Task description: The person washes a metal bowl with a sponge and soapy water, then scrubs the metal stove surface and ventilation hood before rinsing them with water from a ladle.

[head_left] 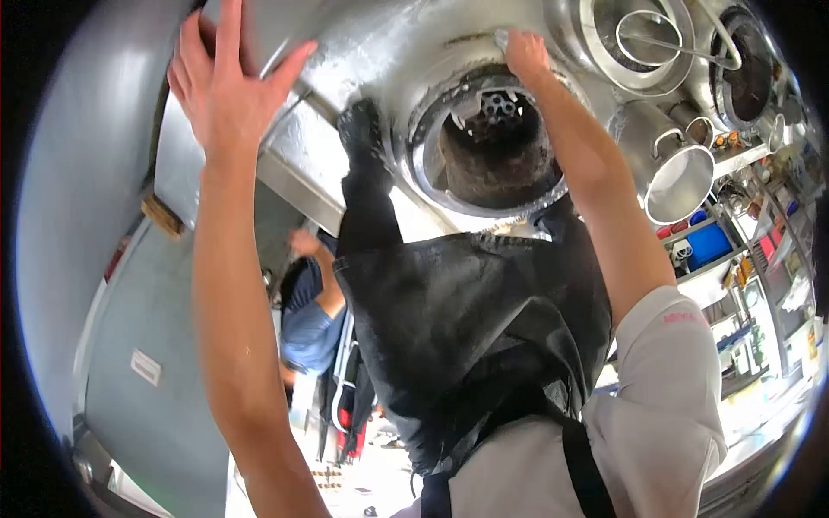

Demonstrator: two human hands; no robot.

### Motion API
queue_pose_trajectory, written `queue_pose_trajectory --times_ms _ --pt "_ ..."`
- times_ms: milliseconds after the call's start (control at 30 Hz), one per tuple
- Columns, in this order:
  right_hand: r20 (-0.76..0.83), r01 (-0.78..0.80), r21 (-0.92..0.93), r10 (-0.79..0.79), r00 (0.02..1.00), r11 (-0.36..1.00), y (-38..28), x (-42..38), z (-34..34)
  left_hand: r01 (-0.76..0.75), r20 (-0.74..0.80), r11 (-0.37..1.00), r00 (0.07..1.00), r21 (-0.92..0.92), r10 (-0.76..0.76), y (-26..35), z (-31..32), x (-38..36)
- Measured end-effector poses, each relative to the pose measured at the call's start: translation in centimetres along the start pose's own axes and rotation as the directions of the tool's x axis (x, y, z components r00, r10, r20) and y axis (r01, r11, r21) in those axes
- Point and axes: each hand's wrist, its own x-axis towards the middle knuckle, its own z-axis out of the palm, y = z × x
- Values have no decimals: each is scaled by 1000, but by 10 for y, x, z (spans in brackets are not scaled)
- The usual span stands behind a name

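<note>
My left hand (226, 86) is raised at the upper left, its fingers and thumb spread, in front of a steel surface. Near the top middle, my right hand (525, 57) is closed round a small whitish piece, too small to make out, at the upper rim of a round stove opening (423, 164). The opening is dark and sooty inside, with a perforated metal burner (499, 107) in it. A black shoe (360, 129) rests on the steel top left of the opening.
Right of the opening stand a steel pot (682, 186) and a round basin (635, 43) with a wire ring over it. Another person (313, 319) is at the lower left. A brush (162, 217) lies at the left edge. Shelves with a blue bin (708, 246) are at the right.
</note>
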Motion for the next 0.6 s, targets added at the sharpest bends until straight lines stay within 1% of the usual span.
queue_pose_trajectory --times_ms 33,67,100,133,167,200,233,267,333,367,400,433,467,500,533,567,600 --pt "62 101 -81 -97 993 992 -9 4 -6 -18 162 991 987 131 -4 20 -9 21" --pt "142 192 -184 -167 976 964 -16 17 9 -76 320 966 947 248 -8 40 -19 42" --pt "117 194 -190 -174 978 962 -29 21 17 -67 297 963 955 262 -14 40 -23 41" --pt "-116 207 -221 -236 965 953 -53 18 26 8 303 973 949 232 -81 35 -25 36" --pt "-326 212 -246 -287 901 946 -78 10 34 80 326 977 935 196 -142 31 -25 26" --pt "-133 283 -243 -321 937 928 -112 1 36 115 195 992 973 44 -122 15 -15 11" --pt "61 351 -225 -347 936 909 -152 -9 36 115 205 992 971 53 -123 -15 7 5" --pt "239 324 9 -317 918 946 -190 -24 52 -250 -140 958 953 143 270 -46 41 10" --pt "90 373 54 -377 922 926 -246 -81 109 -131 -146 990 980 57 138 -16 11 3" --pt "81 395 82 -401 912 915 -258 -92 124 -70 -148 997 986 14 71 0 -6 1" --pt "72 417 109 -425 902 903 -269 -103 143 -14 -103 1000 995 -6 13 1 -5 2" --pt "278 715 31 -693 665 699 -255 -110 113 46 -39 999 998 -27 -47 3 -5 0" --pt "225 666 23 -653 723 746 -243 -96 103 102 19 992 995 -74 -101 6 -7 1" --pt "180 604 12 -596 783 797 -216 -76 91 92 36 994 995 -51 -91 9 -10 0" --pt "108 552 5 -550 828 834 -170 -56 50 76 27 996 997 -36 -75 13 -10 2" --pt "-109 268 206 -250 962 941 -116 -19 77 71 20 997 997 -42 -70 17 -8 5" --pt "-205 62 308 2 979 949 -49 -13 76 60 14 997 998 -40 -59 19 -8 5"
